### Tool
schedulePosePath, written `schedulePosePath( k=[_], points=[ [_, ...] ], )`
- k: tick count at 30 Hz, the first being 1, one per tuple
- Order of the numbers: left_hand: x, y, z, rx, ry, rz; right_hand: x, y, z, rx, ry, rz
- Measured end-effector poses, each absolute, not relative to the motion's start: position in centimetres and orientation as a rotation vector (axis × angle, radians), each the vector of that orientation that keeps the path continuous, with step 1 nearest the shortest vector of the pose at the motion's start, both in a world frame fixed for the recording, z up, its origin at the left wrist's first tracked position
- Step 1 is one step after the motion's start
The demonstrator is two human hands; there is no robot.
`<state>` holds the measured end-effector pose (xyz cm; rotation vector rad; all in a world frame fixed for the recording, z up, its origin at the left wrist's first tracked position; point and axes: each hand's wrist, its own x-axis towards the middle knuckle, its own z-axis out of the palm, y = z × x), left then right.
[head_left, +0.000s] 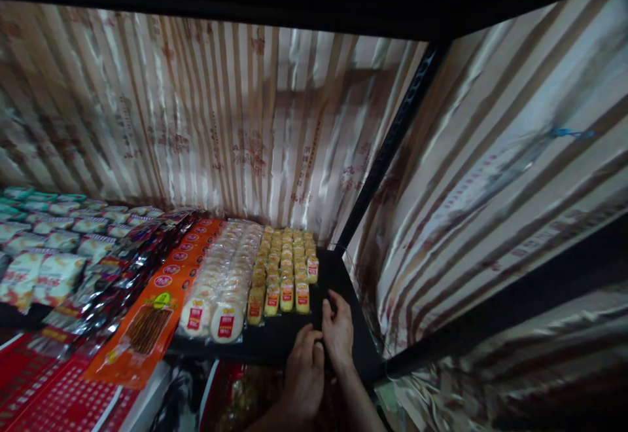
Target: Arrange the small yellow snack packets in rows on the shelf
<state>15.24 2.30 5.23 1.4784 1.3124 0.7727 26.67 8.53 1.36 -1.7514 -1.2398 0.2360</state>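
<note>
Both bare hands come in low at the right end of the black shelf [338,275], side by side. The right hand [338,328] is loosely curved over the bare stretch of shelf, thumb and fingers apart, with nothing visible in its grasp. The left hand [305,366] is bent at the shelf's front edge, its fingertips close to the right hand; from here I can't tell whether it grips anything.

Just left of the hands, on the shelf, are the small yellow snack packets [287,294], lined up in rows running toward the back, red-and-orange labels showing in front. Beside them are clear-wrapped round pale crackers [226,322] with red labels, then orange snack bags [152,321], the nearest jutting over the front edge. Farther left are dark shiny packets [115,265] and white packets [59,276]. Striped plastic sheeting [235,111] hangs behind.
</note>
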Motion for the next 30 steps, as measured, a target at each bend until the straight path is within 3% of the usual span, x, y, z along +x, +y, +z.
schedulePosePath(
  k=[15, 30],
  points=[
    [12.6, -4.7, 7.5, 1.508, 1.347, 0.75, 25.4, 0.8, 1.0, -1.629, -1.244, 0.204],
    [10.8, -6.6, 8.0, 1.55, 1.355, 0.867, 24.7, -2.6, 0.5, -1.651, -1.315, 0.201]
  ],
)
